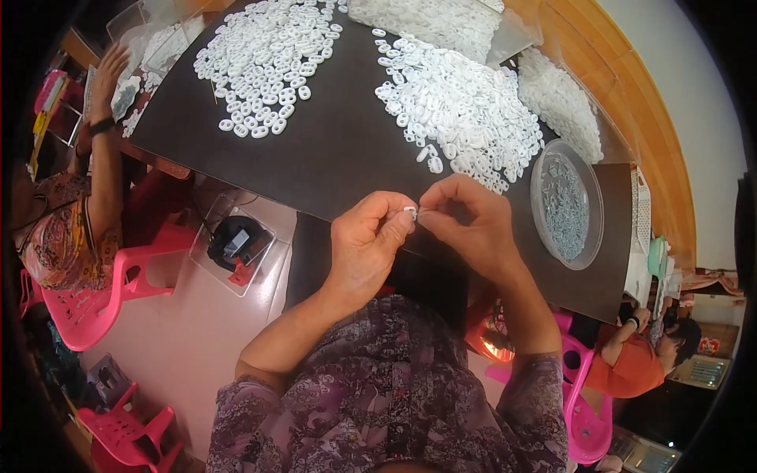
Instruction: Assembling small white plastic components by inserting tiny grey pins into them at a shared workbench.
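My left hand (367, 244) pinches a small white plastic ring (410, 210) at its fingertips, over the near edge of the dark tabletop (331, 150). My right hand (473, 225), fingers curled shut, meets it at 3 o'clock, gripping something too small to tell. At 12 o'clock lies a heap of white plastic rings (465, 110); at 11, another loose pile (268, 59). At 3, a round clear plastic dish (566, 203) holds small silvery metal pieces.

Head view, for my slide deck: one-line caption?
Both hands, left hand and right hand, pinch a small white ring beside white ring piles.
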Tool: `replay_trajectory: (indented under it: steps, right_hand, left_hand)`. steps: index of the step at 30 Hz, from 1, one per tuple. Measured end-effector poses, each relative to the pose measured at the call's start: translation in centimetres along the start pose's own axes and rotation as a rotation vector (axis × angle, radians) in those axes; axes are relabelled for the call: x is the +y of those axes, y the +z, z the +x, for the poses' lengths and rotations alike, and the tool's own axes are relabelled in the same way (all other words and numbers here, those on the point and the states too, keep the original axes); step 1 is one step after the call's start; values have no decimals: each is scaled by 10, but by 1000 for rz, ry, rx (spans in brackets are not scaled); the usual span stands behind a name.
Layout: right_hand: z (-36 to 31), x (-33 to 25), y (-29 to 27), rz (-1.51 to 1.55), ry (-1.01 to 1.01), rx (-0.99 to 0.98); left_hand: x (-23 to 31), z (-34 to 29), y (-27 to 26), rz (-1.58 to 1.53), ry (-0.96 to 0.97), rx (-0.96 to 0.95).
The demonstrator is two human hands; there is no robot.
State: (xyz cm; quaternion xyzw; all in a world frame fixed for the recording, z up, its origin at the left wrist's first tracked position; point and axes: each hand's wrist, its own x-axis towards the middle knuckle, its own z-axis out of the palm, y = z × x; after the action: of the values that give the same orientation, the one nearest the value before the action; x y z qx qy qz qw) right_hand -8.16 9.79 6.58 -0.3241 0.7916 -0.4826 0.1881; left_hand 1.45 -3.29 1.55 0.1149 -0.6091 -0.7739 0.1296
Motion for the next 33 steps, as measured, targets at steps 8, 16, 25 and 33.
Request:
replay_trajectory:
  steps: [8,16,25,33]
  right_hand:
    - [-1,2,11,227,96,54]
    - [-4,4,21,195,49,133]
    - [-3,11,21,15,-46,142]
    - [-1,15,18,-57,-87,121]
  left_hand:
    - [-3,3,6,289,310,142]
    - [-5,1,8,65,140,167]
    - [-7,0,5,-6,48,149]
    - [-2,2,4,-164,-48,135]
